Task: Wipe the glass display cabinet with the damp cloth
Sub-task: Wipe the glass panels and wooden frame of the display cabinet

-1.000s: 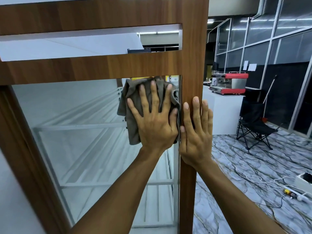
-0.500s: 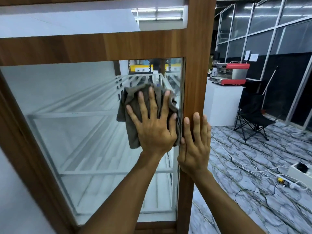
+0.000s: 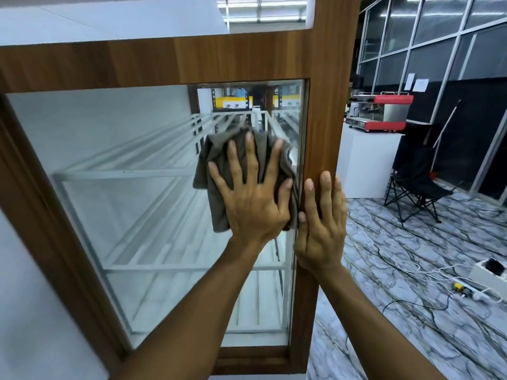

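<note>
Pressing a crumpled grey-brown cloth (image 3: 216, 171) flat against the cabinet's glass pane (image 3: 123, 149), the left hand (image 3: 253, 204) spreads its fingers wide; just right, the open right hand (image 3: 322, 229) rests empty on the upright wooden frame post (image 3: 326, 105).

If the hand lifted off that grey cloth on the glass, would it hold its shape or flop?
Probably flop: the grey cloth is bunched in soft folds and its free corners hang below the left hand. It likely stays up only because the palm presses it on the glass panel.

Matt grey cloth (image 3: 216, 160), glossy glass pane (image 3: 123, 187), smooth wood-grain frame (image 3: 326, 105), marbled floor (image 3: 411, 270)
</note>
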Demonstrator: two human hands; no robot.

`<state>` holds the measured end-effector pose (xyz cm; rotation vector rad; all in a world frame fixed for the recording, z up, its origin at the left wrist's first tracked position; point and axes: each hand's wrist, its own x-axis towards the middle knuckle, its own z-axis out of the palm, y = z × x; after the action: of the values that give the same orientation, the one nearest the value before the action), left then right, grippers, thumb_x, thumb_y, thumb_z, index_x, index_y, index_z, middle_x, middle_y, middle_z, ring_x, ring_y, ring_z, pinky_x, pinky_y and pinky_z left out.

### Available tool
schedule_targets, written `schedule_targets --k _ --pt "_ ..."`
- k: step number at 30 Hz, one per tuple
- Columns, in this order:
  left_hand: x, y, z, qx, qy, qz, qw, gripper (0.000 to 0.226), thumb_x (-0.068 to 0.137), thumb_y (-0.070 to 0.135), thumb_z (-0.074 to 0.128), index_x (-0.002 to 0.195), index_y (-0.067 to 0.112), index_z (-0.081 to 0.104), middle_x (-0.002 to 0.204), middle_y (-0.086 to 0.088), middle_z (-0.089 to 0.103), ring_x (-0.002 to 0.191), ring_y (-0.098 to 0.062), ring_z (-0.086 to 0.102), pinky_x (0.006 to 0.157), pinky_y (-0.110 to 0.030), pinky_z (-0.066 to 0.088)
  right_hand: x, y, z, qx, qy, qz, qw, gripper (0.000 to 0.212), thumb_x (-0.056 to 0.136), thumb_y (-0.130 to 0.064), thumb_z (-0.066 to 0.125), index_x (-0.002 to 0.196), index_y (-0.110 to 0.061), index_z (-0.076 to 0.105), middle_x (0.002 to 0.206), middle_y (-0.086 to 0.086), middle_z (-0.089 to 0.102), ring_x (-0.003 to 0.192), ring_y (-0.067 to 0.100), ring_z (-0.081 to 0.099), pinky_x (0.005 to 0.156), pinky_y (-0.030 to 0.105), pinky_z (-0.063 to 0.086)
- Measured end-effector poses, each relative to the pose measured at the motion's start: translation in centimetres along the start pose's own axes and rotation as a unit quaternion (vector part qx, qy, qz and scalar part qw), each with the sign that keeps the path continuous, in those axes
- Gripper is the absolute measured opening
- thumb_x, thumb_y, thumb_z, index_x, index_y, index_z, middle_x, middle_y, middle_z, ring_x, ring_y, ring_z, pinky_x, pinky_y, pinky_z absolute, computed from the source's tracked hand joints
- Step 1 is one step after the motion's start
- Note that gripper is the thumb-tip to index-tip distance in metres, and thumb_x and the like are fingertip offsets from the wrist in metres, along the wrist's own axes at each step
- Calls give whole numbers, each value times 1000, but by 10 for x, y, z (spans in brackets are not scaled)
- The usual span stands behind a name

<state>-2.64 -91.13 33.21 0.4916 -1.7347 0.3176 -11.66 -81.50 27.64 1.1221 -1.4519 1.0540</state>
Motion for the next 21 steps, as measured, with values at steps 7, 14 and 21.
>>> schedule_targets --k 7,14,21 --pt "-66 -12 5 19 -64 85 994 60 109 51 33 164 33 18 175 -7 -1 162 -29 2 122 -71 -6 -1 -12 2 -62 -2 39 997 55 108 -24 31 161 -11 26 173 6 8 158 40 9 126 65 13" --pt "-4 -23 -3 0 16 -17 1000 61 108 49 36 163 27 22 170 -10 12 160 -37 8 124 -69 3 20 -46 13 -45 -3 -9 999 66 93 -7 42 158 -1 27 166 22 20 161 29 -4 130 54 1" --pt "-30 -77 -18 19 -6 30 999 61 106 51 38 162 30 25 173 -5 9 161 -30 9 123 -71 4 16 -61 23 -9 -18 -30 999 66 91 -17 43 155 -2 38 164 22 30 161 28 2 129 56 -1"
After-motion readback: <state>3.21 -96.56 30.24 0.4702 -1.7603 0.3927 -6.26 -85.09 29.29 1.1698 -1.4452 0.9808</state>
